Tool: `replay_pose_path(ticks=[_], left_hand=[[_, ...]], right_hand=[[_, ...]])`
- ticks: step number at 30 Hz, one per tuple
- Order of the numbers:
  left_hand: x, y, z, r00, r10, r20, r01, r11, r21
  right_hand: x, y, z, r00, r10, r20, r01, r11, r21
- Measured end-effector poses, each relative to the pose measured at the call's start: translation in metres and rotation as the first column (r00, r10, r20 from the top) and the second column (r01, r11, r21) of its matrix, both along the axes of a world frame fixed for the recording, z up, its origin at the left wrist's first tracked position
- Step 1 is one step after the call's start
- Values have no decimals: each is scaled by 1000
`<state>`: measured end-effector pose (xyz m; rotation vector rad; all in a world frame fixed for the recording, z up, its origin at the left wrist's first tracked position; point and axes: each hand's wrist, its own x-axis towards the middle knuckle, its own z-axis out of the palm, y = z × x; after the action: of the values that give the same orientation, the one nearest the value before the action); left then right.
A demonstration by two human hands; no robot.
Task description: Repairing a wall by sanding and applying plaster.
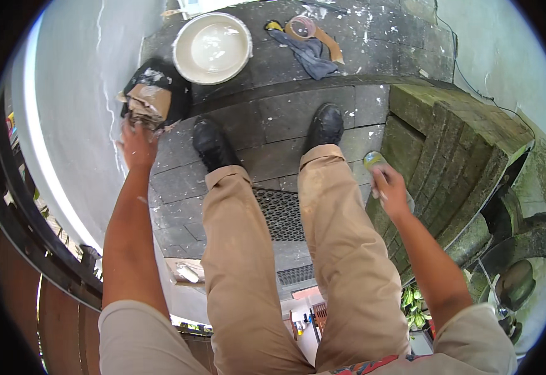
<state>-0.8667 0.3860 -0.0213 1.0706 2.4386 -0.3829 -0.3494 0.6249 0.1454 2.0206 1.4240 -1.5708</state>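
At the left, my left hand (pixel 138 147) reaches down by the pale wall, its fingers closed on the near edge of some crumpled brown cardboard (pixel 150 103). Beneath the cardboard lies a black, white-smeared thing (pixel 176 94) whose kind I cannot make out. On the right, beside the mossy stone block, my right hand (pixel 390 187) is wrapped round a small object with a round yellow-green end (pixel 374 160). The palm hides most of that object.
A white basin (pixel 212 49) stands on the paint-spotted grey paving. Beyond my shoes lie a tape roll (pixel 301 27) and a grey-blue cloth (pixel 312 55). The mossy stone block (pixel 454 137) juts up at the right. A perforated black mat (pixel 279 214) lies between my legs.
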Motion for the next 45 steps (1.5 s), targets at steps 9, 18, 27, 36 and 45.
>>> replay_pose_path(ticks=[9,18,27,36,45], left_hand=[[36,-39,29,973,232,18,-220,889,401],[99,-6,129,724,466,509,-690,486,536],[141,101,207,492,380,783,-865,312,392],[235,157,286,-111,374,921,-945,246,-214],[162,155,375,558,139,818,-807,323,495]], right_hand=[[-149,98,-239,790,588,176,-612,733,298],[-198,112,-312,722,546,426,-651,744,150],[-160,81,-240,874,480,76,-452,745,491],[-179,63,-166,898,90,-430,93,918,386],[-136,44,-67,964,-221,-145,258,907,334]])
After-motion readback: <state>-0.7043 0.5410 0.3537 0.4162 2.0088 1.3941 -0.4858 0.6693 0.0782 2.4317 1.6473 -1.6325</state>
